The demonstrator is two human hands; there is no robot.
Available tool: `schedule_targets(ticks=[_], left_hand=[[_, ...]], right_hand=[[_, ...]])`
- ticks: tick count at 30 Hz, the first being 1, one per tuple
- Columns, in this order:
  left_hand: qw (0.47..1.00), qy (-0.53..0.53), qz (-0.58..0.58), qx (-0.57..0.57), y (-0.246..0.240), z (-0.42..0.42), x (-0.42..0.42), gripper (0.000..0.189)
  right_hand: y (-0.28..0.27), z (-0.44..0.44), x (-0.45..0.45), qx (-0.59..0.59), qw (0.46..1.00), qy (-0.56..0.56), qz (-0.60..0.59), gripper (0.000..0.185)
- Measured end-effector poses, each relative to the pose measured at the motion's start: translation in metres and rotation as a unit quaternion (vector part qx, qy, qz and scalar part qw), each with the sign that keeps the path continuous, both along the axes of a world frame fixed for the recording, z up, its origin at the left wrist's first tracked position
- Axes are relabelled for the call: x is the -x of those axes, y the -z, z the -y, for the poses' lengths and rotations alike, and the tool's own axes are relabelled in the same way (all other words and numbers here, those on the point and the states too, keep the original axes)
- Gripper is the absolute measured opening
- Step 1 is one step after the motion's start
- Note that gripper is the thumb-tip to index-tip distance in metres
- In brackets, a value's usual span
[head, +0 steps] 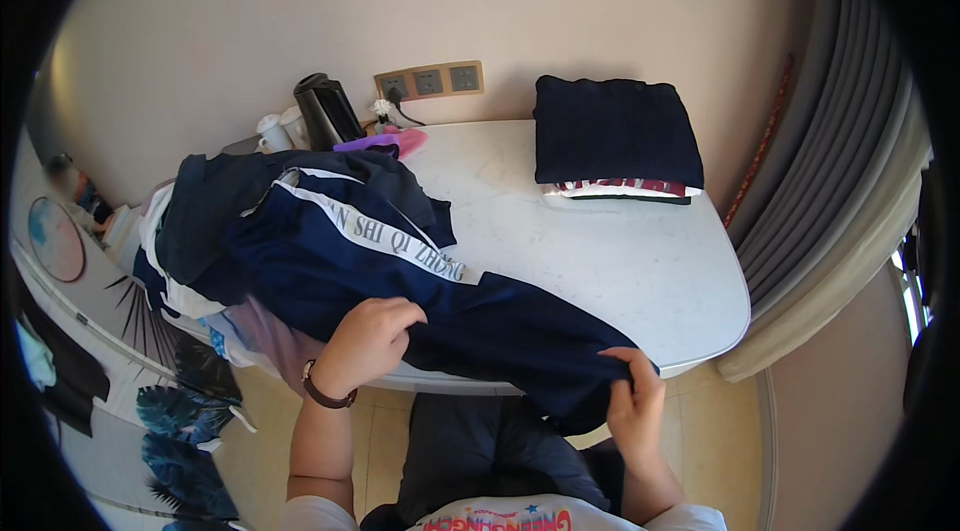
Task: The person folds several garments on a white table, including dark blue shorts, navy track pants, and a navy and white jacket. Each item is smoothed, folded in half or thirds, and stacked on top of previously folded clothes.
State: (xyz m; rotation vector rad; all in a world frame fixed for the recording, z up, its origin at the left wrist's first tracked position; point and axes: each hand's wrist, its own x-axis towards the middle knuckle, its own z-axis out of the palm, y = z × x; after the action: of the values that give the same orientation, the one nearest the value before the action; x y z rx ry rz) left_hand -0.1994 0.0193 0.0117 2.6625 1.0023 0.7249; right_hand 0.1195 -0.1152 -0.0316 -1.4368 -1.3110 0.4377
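Note:
A navy garment with a white lettered stripe (517, 313) stretches across the front of the white table, and part of it hangs over the near edge. My left hand (379, 339), with a watch on its wrist, grips its near edge around the middle. At the garment's right end, my right hand (634, 396) pinches the fabric between thumb and fingers. Its left part lies on a heap of loose clothes (199, 231), dark, white and pinkish. Farther back on the right rests a stack of folded clothes (619, 129) with a dark navy piece on top.
The white table (510, 193) has a rounded right end. A black electric kettle (328, 109), white lidded cups (274, 131) and purple cloth (367, 143) stand at the back left. Wall sockets (428, 82) hold a plugged-in cord. A grey curtain (832, 118) hangs on the right.

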Motion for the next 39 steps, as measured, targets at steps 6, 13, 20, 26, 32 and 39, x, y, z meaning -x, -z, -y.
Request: schedule_targets(ticks=[6,13,20,26,32,39], left_hand=[[0.964,-0.096,0.227,0.095,-0.016,0.013,0.0,0.021],[0.984,0.108,0.127,0.066,-0.054,0.024,-0.013,0.06],[0.987,-0.006,0.149,-0.063,-0.06,-0.017,-0.034,0.046],[0.933,-0.089,0.247,-0.246,-0.065,-0.063,-0.039,0.041],[0.948,-0.096,0.229,-0.198,-0.042,0.0,-0.032,0.044],[0.992,0.004,0.12,0.026,0.014,0.02,0.0,0.034]], right_hand=[[-0.034,0.001,-0.032,0.094,0.989,-0.098,-0.055,0.04],[-0.12,0.04,-0.086,0.145,0.935,-0.098,0.309,0.049],[-0.078,0.017,-0.187,0.039,0.9,0.211,0.38,0.028],[-0.14,-0.071,-0.192,-0.146,0.813,0.355,0.437,0.025],[-0.114,-0.094,-0.213,-0.331,0.682,0.354,0.547,0.033],[0.048,-0.061,-0.264,0.068,0.872,0.138,0.464,0.067]])
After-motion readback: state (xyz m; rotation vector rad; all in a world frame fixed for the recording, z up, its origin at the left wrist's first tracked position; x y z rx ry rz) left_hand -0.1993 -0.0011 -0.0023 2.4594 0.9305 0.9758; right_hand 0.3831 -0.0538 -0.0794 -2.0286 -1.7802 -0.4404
